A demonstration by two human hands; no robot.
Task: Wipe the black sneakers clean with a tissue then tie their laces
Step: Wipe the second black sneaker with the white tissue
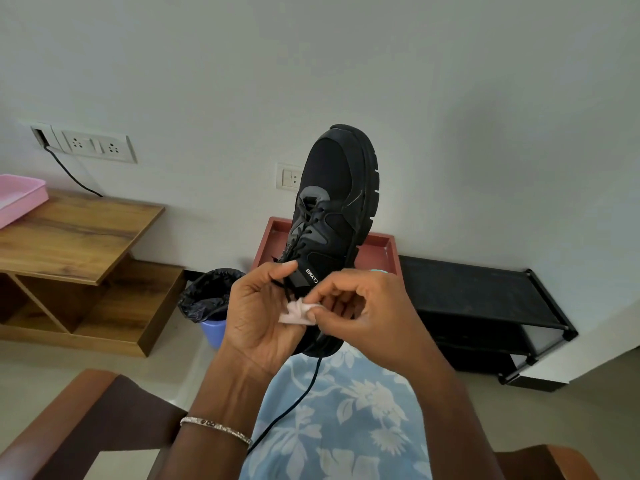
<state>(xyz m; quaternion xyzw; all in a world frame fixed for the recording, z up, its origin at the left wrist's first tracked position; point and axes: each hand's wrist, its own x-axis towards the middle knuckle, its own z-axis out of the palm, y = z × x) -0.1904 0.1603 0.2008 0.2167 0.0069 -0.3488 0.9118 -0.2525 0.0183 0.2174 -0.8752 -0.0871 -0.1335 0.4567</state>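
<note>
Both hands (263,306) (360,306) pinch a tissue (294,311) against the sneaker (332,202).

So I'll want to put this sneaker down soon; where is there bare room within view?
The wooden table top is bare right of the pink tray. The black rack top looks bare too. The red tray is partly hidden behind the sneaker. The lap is crowded: both hands, tissue, trailing lace.
</note>
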